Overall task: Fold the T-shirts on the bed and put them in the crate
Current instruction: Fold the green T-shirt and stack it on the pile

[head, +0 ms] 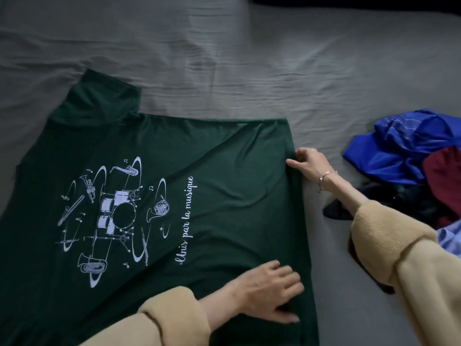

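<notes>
A dark green T-shirt (pixel 224 196) with a white print of musical instruments lies spread flat on the grey bed sheet (pixel 224 71), its hem toward the right. My left hand (pixel 269 290) rests flat on the shirt near the lower part of the hem, fingers spread. My right hand (pixel 309 163) pinches the hem edge further up, fingers curled on the cloth. One sleeve (pixel 99 98) sticks out at the upper left. No crate is in view.
A heap of unfolded clothes lies at the right edge: a bright blue garment (pixel 404 148), a dark red one (pixel 446 176), dark pieces (pixel 409 203) and a pale blue one (pixel 451 236). Wrinkled sheet stretches behind the shirt.
</notes>
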The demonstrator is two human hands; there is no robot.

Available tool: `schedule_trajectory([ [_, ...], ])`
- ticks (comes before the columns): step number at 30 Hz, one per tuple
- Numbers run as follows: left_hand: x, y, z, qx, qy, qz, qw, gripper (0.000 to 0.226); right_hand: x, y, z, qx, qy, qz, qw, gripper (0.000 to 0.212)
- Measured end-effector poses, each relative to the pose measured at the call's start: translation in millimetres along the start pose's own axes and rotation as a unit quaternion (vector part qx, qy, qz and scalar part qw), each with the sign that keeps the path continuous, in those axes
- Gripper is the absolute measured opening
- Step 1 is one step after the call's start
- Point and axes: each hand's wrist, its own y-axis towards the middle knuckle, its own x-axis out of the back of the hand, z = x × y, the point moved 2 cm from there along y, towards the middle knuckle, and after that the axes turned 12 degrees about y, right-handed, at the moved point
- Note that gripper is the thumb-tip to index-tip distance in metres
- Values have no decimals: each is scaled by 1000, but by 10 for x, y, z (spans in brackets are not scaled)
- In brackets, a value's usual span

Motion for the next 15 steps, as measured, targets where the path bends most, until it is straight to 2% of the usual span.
schedule_trajectory([
  [3, -45, 53, -188, -36, 10, 76, 996, 54, 39, 184, 138, 12, 12, 6, 1000, 30],
  [5, -25, 115, -208, -40, -1, 106, 994, 45, 39, 287, 224, 7, 0, 11, 1000, 32],
  [9, 28, 243, -133, -22, -115, 112, 987, 21, 25, 376, 268, -5, -34, 0, 999, 37],
  [11, 104, 286, -83, 6, -179, 124, 976, 18, 17, 371, 268, 5, -41, -9, 999, 37],
  [15, 180, 335, -14, 51, -211, 135, 967, 21, -1, 344, 269, 14, -36, -14, 999, 39],
])
